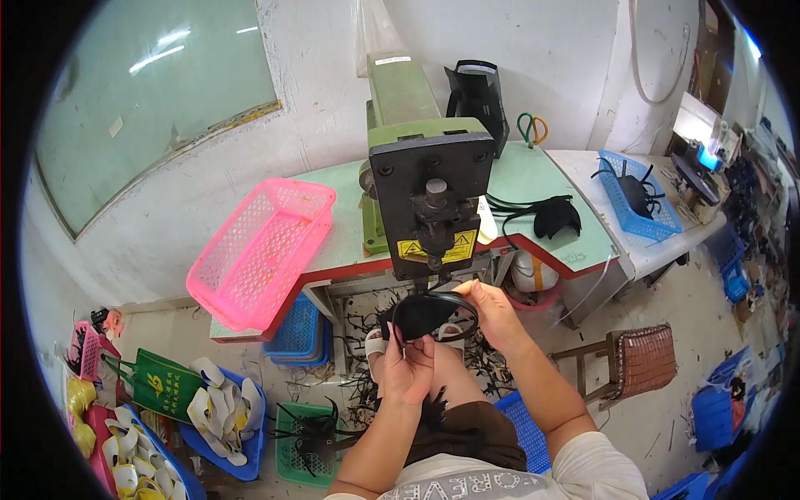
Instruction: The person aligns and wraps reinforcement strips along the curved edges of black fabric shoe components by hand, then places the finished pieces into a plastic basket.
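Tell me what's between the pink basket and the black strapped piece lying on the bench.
In the head view, the green-and-black press, plus a small white item beside it.

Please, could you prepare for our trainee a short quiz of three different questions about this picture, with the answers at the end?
1. What colour is the basket on the workbench, at the left of the machine in the picture?
2. True or false: the left hand and the right hand are both on the black strapped piece.
3. On which side of the person is the chair?
A. Left
B. Right
C. Behind the machine

Key: 1. Pink. 2. True. 3. B.
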A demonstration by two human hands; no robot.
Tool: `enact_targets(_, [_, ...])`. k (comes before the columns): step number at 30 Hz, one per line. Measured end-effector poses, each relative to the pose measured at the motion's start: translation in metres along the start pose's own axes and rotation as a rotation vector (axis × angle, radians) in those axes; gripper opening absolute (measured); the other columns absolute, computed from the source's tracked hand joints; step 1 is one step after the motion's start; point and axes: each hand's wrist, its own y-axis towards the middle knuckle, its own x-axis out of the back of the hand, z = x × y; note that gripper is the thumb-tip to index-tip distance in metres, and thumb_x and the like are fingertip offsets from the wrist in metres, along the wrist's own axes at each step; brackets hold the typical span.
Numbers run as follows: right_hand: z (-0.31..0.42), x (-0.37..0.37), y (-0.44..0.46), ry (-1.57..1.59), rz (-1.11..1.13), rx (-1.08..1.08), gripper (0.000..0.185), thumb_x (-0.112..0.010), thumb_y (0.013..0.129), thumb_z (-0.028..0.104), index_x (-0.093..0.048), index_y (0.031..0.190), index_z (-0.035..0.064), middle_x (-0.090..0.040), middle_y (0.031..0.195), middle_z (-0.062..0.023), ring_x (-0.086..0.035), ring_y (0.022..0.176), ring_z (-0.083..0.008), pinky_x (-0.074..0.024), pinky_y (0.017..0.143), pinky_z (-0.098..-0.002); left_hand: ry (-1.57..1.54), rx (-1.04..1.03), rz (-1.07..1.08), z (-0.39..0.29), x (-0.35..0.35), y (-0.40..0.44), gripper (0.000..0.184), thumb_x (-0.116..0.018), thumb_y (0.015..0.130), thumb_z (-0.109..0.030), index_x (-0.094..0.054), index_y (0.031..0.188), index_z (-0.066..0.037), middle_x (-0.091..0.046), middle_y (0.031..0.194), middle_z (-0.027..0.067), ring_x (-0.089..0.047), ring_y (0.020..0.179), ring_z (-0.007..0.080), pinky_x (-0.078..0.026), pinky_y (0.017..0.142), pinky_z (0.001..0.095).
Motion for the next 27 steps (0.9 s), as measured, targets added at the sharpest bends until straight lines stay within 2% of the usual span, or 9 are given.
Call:
enact_targets(5, [-0.006,0.000,-0.007,-0.088,0.204,0.028,0.017,-0.057,0.078,0.005,-0.055,0.093,-0.0013,-0.056,0.082,-0.0019,-0.052,0.074,-0.0073,-0.0421,0.066,-0.0190,-0.046,0.047,-0.002,-0.021,0.006,0.002,0.022,-0.046,0.086,-0.029,-0.060,0.089,-0.012,-0.060,0.085,0.0052,-0.057,0.076,0.0174,-0.049,0.069,0.0288])
enact_targets(7, [-0.003,0.001,-0.009,-0.284,0.265,0.151,0.018,-0.062,0.071,-0.001,-0.057,0.088,-0.0018,-0.057,0.081,-0.0031,-0.053,0.071,-0.0081,-0.0435,0.062,-0.0200,0.280,0.104,-0.157,-0.046,0.024,0.018,0.031,-0.049,0.083,-0.037,-0.055,0.083,-0.007,-0.059,0.080,0.0056,-0.057,0.073,0.0176,-0.047,0.067,0.0301])
enact_targets(10, [0.028,-0.001,-0.014,-0.639,0.315,0.279,0.018,-0.065,0.065,-0.001,-0.059,0.082,-0.0024,-0.059,0.080,-0.0077,-0.054,0.071,-0.0122,-0.0415,0.063,-0.0232,0.555,-0.485,-0.377,-0.072,0.030,0.022,0.038,-0.049,0.081,-0.041,-0.050,0.091,-0.005,-0.057,0.081,0.0072,-0.054,0.078,0.0185,-0.041,0.072,0.0297])
enact_targets(11, [0.032,0.000,-0.014,-0.692,0.325,0.250,0.019,-0.066,0.062,-0.001,-0.060,0.080,-0.0019,-0.059,0.077,-0.0084,-0.054,0.069,-0.0128,-0.0407,0.060,-0.0227,0.558,-0.486,-0.380,-0.071,0.019,0.019,0.038,-0.049,0.081,-0.041,-0.050,0.091,-0.005,-0.057,0.081,0.0072,-0.054,0.078,0.0185,-0.041,0.072,0.0297])
enact_targets(13, [0.036,-0.001,-0.012,-0.729,0.372,0.280,0.019,-0.065,0.063,-0.001,-0.060,0.081,-0.0007,-0.058,0.075,-0.0069,-0.053,0.065,-0.0108,-0.0404,0.056,-0.0213,0.979,-0.580,0.036,-0.058,-0.037,-0.008,0.027,-0.056,0.078,-0.024,-0.047,0.095,-0.004,-0.052,0.088,0.0061,-0.053,0.080,0.0149,-0.039,0.075,0.0299])
enact_targets(14, [0.036,-0.002,-0.012,-0.770,0.421,0.308,0.019,-0.065,0.064,0.000,-0.061,0.082,0.0005,-0.058,0.072,-0.0055,-0.052,0.062,-0.0089,-0.0400,0.052,-0.0200,0.977,-0.580,0.029,-0.052,-0.051,-0.013,0.027,-0.056,0.078,-0.024,-0.047,0.095,-0.004,-0.052,0.088,0.0061,-0.053,0.080,0.0149,-0.039,0.075,0.0299])
enact_targets(16, [0.033,-0.001,-0.013,-0.730,0.353,0.312,0.018,-0.065,0.064,0.000,-0.060,0.082,0.0000,-0.058,0.073,-0.0050,-0.052,0.062,-0.0084,-0.0402,0.053,-0.0199,1.710,-0.495,0.461,-0.037,-0.068,-0.022,0.033,-0.060,0.072,-0.011,-0.042,0.098,-0.002,-0.050,0.087,0.0086,-0.052,0.081,0.0136,-0.039,0.074,0.0270])
enact_targets(20, [0.030,0.006,-0.012,-0.366,0.059,0.088,0.016,-0.065,0.070,0.002,-0.056,0.083,-0.0007,-0.058,0.076,-0.0018,-0.054,0.066,-0.0048,-0.0423,0.056,-0.0159,1.712,-0.511,0.234,-0.016,-0.082,-0.027,0.043,-0.064,0.068,-0.005,-0.036,0.102,0.000,-0.049,0.085,0.0094,-0.051,0.080,0.0134,-0.041,0.070,0.0247])
enact_targets(27, [0.031,0.007,0.004,-0.151,0.037,0.082,0.016,-0.064,0.072,0.003,-0.054,0.083,-0.0013,-0.058,0.076,-0.0019,-0.053,0.065,-0.0039,-0.0438,0.058,-0.0160,1.629,-0.748,0.180,-0.008,-0.075,-0.011,0.051,-0.068,0.067,-0.004,-0.030,0.101,-0.001,-0.052,0.077,0.0082,-0.052,0.072,0.0121,-0.042,0.065,0.0216])
